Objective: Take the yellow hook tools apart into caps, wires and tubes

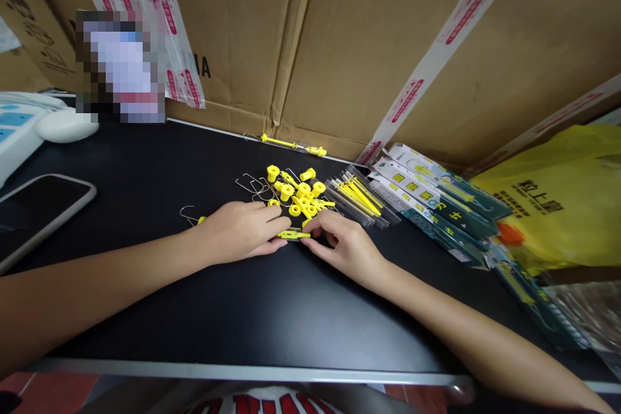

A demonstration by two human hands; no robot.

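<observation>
A partly assembled spring scale [292, 234], a clear tube with yellow parts inside, lies level between my hands just above the black tabletop. My left hand [237, 228] is closed around its left part. A wire hook [186, 211] and a bit of yellow cap stick out past that wrist. At the tube's right end, the thumb and fingers of my right hand [347, 242] pinch; whether they grip the tube or a small yellow part is hidden. Just beyond my fingers is a pile of yellow plastic caps [303, 191], with wire hooks [257, 186] beside it.
Clear tubes and yellow rods [361, 194] lie right of the pile. Another spring scale [294, 144] rests by the cardboard wall [369, 45]. Printed boxes [431, 200] and a yellow bag [548, 200] are at right. A phone [43, 213] and white power strip [19, 126] sit left.
</observation>
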